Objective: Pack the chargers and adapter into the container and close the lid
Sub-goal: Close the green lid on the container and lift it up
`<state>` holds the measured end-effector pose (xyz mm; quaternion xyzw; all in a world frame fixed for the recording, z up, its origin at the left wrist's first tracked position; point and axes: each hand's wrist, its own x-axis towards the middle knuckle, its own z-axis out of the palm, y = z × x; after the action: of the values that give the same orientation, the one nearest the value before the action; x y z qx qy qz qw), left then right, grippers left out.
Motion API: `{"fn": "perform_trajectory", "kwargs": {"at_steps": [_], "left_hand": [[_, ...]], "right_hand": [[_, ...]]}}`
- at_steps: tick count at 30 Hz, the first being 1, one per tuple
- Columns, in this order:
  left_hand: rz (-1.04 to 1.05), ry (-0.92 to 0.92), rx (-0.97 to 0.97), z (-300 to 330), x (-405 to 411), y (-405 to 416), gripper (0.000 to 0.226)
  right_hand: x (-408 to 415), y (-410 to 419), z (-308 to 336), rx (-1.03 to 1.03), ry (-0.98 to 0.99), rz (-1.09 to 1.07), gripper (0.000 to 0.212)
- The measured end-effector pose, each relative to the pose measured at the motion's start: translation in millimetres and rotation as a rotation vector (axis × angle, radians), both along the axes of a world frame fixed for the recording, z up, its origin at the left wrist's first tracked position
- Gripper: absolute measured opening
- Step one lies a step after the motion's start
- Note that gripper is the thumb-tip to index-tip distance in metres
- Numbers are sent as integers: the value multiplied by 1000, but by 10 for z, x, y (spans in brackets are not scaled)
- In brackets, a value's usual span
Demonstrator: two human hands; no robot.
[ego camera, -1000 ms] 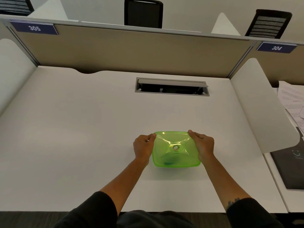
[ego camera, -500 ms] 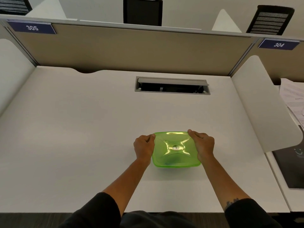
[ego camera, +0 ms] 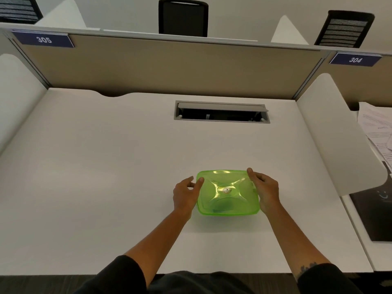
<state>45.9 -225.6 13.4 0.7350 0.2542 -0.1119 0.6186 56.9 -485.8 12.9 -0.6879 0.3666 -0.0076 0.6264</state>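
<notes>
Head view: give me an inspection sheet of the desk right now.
Surface: white desk, bare around the box.
Job's things: green container with lid on; dark shapes inside, not identifiable.
Clutter: nothing seen on this desk.
Grippers: left hand open beside the box, thumb at the lid's corner; right hand against the box's right edge, fingers loose.
Cables: nothing seen; cable hatch open.
Surroundings: partition signs 305 and 304, chairs beyond, papers on neighbouring desk.

Bright translucent green on the container lid (ego camera: 228, 190), pale glare streaks crossing it and a small silvery sticker at its centre. White desk (ego camera: 106, 177), plain. Grey frame around the dark cable hatch (ego camera: 221, 112) near the far edge. Beige partition (ego camera: 169, 66) behind, navy number plates (ego camera: 43, 39) with white digits. Black sleeves (ego camera: 118, 276) at the near edge.
</notes>
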Motion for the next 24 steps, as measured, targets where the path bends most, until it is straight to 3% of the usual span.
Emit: {"fn": "perform_trajectory", "kwargs": {"at_steps": [4, 8, 15, 24], "left_hand": [[-65, 34, -38, -36, -255, 87, 54], [-105, 66, -72, -84, -497, 123, 48], [-60, 91, -256, -111, -684, 111, 53], [-43, 59, -267, -190, -695, 88, 47]], "right_hand": [[-263, -168, -9, -29, 42, 177, 33], [-538, -338, 0, 73, 122, 265, 39], [-736, -449, 39, 310, 176, 272, 41], [-692, -443, -14, 346, 202, 238, 30]]}}
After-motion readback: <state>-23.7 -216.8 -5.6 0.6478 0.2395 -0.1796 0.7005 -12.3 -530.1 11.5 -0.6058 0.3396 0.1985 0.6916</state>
